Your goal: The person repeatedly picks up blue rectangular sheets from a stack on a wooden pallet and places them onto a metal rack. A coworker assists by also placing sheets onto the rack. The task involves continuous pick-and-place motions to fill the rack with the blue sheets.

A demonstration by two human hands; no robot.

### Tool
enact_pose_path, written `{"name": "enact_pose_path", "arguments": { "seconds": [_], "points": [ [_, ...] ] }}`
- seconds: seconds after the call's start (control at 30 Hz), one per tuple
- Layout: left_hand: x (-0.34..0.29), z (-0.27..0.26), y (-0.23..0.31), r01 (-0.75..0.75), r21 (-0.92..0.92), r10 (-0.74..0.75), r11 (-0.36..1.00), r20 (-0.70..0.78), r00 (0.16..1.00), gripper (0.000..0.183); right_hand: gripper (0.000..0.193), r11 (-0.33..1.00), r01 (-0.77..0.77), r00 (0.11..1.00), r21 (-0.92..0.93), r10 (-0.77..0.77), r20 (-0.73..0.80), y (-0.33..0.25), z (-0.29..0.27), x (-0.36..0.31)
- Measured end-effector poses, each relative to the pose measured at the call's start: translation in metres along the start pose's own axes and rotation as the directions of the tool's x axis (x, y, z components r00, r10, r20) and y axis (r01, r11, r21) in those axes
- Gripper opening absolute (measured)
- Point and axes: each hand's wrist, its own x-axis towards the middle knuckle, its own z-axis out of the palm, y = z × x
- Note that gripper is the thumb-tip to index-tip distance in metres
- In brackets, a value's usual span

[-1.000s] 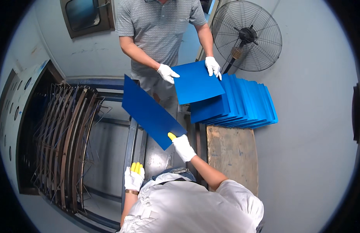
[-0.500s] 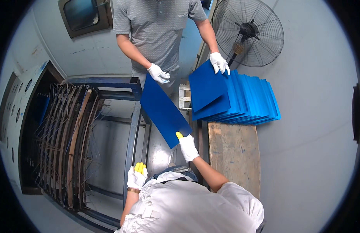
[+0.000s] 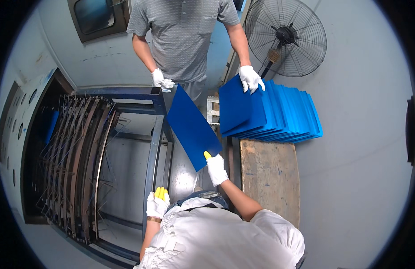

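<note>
My right hand (image 3: 217, 169), in a white glove with yellow fingertips, grips the near corner of a flat blue sheet (image 3: 193, 125), thumb on top. The sheet slants away from me to the far left. By the metal frame, my left hand (image 3: 158, 205) is empty, its yellow fingertips pointing forward. Opposite me, a person's gloved hand (image 3: 162, 81) is just off the sheet's far end. That person's other hand (image 3: 251, 80) rests on the top sheet (image 3: 235, 103) of a fanned stack of blue sheets (image 3: 288, 114).
The stack lies on a worn wooden board (image 3: 270, 179) at right. To the left stand a dark blue metal frame (image 3: 152, 157) and a rack of wire shelves (image 3: 77, 166), beside an opening with another blue sheet (image 3: 52, 127). A caged fan (image 3: 285, 36) stands far right.
The person opposite has drawn one hand back left, off the sheet I hold. Their other hand's sheet lies lower on the stack. The rack's shelves have shifted slightly; my hands have barely moved.
</note>
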Motion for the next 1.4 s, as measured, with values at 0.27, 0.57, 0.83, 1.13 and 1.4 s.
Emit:
{"name": "enact_pose_path", "arguments": {
  "seconds": [0.27,0.57,0.83,1.13,1.4],
  "points": [
    [-0.002,-0.004,0.001,0.014,-0.018,-0.014,1.000,0.014,1.000,0.038,0.022,0.999,0.022,1.000,-0.040,-0.023,-0.013,-0.002,0.002,-0.003],
    [-0.002,-0.010,0.003,0.023,-0.031,-0.023,0.999,0.005,1.000,0.037,0.022,0.997,0.075,0.979,0.006,-0.073,-0.190,0.013,-0.007,0.028],
    [-0.002,-0.015,0.004,0.016,-0.053,-0.017,0.998,-0.014,1.000,0.035,0.034,0.987,0.160,0.844,0.025,-0.124,-0.522,0.013,-0.025,0.092],
    [-0.003,-0.013,0.005,-0.009,-0.099,0.004,0.995,-0.051,0.999,0.036,0.036,0.949,0.294,0.733,-0.112,-0.299,-0.611,0.015,-0.025,0.147],
    [-0.004,-0.014,0.008,-0.019,-0.101,0.015,0.995,-0.045,0.999,0.036,0.029,0.972,0.229,0.870,-0.054,-0.229,-0.437,0.031,-0.030,0.182]
  ]
}}
